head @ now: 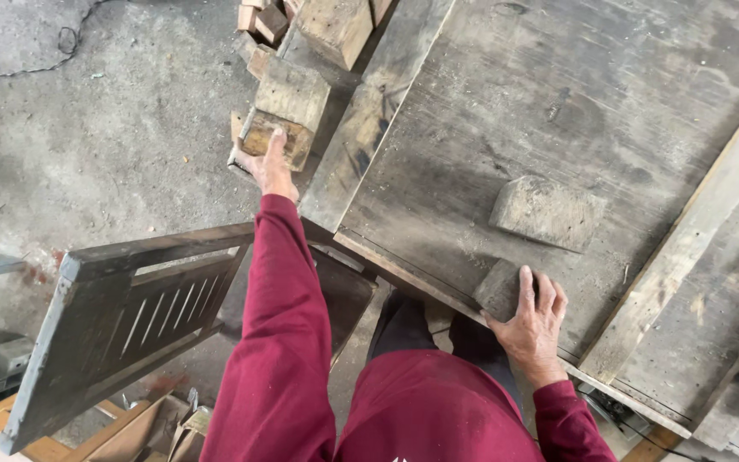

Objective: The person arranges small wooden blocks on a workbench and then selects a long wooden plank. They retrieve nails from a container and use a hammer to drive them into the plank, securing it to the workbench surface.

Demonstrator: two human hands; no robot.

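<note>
the wide, grey, dust-coated wooden workbench top (558, 94) is filling the right of the view, with a long pale plank (686, 248) lying across it at a slant. to the left, over the cracked concrete floor (87, 128), a weathered grey slatted wooden frame (121, 316) is leaning at an angle. a loose heap of rough-cut timber offcuts (318, 26) is sitting beyond the bench's left edge. the left hand (271, 167), arm stretched out in a dark red sleeve, is closing around the near end of a chunky, worn brown wooden block (288, 111) at the edge of that heap, thumb on the end face; the block is not yet lifted clear as far as can be told. the right hand (532, 321) is pressing down, fingers curled, over a small rounded grey wooden block (499, 289) at the bench's near edge. just beyond it a flat grey wedge-like block (547, 212) is lying alone on the bench. so one piece appears already on the bench, one is under the hand, and many are waiting in the heap. the gripped block is looking rough, stained and square-ended.
</note>
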